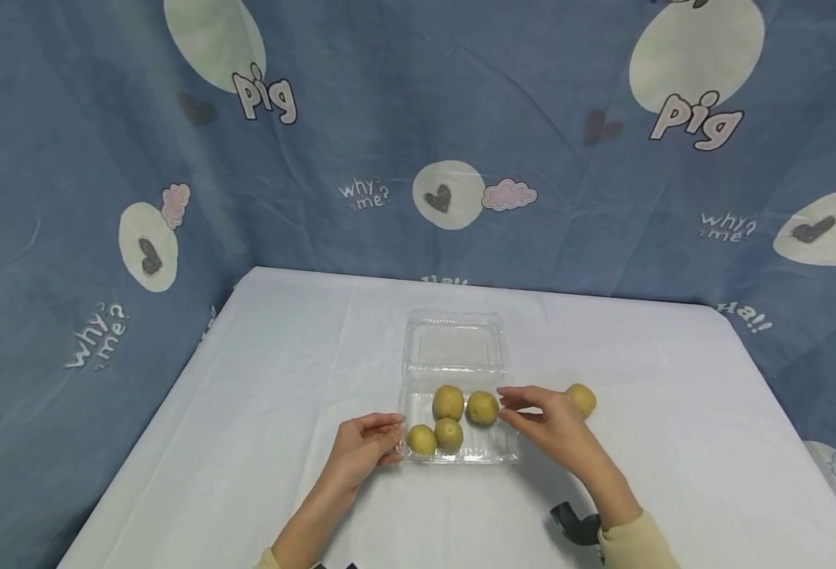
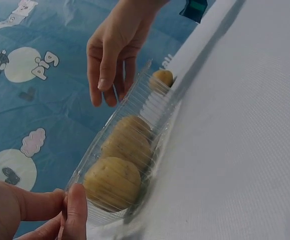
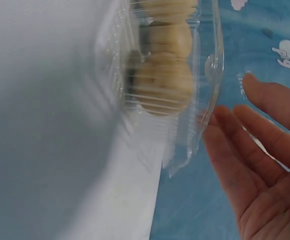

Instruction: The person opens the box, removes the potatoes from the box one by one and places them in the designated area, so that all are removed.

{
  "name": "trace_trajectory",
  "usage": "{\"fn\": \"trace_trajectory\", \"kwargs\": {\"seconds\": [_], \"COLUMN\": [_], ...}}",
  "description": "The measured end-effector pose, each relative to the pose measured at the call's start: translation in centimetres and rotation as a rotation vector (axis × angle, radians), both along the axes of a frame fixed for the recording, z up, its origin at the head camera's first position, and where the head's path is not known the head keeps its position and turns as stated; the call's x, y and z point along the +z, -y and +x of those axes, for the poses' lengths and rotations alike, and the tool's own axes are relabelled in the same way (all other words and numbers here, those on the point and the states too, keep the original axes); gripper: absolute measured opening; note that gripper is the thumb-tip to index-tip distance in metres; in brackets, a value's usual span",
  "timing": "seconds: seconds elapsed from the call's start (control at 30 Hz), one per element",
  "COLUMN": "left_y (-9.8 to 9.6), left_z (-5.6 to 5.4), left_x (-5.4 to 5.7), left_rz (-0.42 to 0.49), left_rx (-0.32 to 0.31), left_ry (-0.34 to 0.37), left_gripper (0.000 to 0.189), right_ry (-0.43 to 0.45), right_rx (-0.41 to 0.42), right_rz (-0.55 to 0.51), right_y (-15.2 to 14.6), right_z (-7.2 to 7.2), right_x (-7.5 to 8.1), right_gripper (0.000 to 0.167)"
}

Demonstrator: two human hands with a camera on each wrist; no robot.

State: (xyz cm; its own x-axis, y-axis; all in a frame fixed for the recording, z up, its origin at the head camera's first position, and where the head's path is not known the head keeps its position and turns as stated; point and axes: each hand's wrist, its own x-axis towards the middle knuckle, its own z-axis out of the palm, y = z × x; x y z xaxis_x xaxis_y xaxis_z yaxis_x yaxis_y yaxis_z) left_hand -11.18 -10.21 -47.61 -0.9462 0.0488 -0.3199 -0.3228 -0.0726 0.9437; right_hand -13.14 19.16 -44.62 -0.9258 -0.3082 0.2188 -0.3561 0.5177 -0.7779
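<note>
A clear plastic clamshell box (image 1: 489,450) lies on the table with its lid (image 1: 455,345) folded back. Several yellow potatoes (image 1: 449,403) sit in the base, toward its left and middle. My left hand (image 1: 370,448) pinches the rim at the box's left side between thumb and fingers, plainer in the left wrist view (image 2: 44,212). Over the right rim is my right hand (image 1: 549,423), fingers spread and holding nothing; its fingertips are close to the rightmost potato (image 1: 483,408). One loose potato (image 1: 581,400) lies beyond the right hand, partly hidden by it.
A white cloth covers the table (image 1: 261,379), whose far edge meets a blue printed curtain (image 1: 361,134). A dark curved object (image 1: 576,525) shows beside the right wrist.
</note>
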Motion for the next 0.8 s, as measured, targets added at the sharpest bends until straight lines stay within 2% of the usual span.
{"fn": "trace_trajectory", "kwargs": {"seconds": [0.17,0.4,0.57,0.8], "left_y": [0.0,0.0,0.0,-0.1], "left_z": [0.0,0.1,0.1,0.0], "left_x": [-0.1,-0.2,-0.3,-0.2], "left_rz": [-0.001,0.000,0.000,0.008], "left_rx": [-0.002,-0.002,-0.005,-0.002], "left_ry": [-0.001,-0.002,-0.012,-0.014], "left_gripper": [0.029,0.030,0.030,0.028], "right_ry": [-0.019,-0.034,-0.021,-0.023], "right_rx": [0.023,0.036,0.004,-0.050], "right_rz": [0.030,0.144,0.268,0.403], "right_y": [0.6,1.7,2.7,4.1], "right_z": [-0.1,-0.2,-0.2,-0.3], "right_x": [0.0,0.2,0.6,0.9], "right_gripper": [0.035,0.040,0.042,0.035]}}
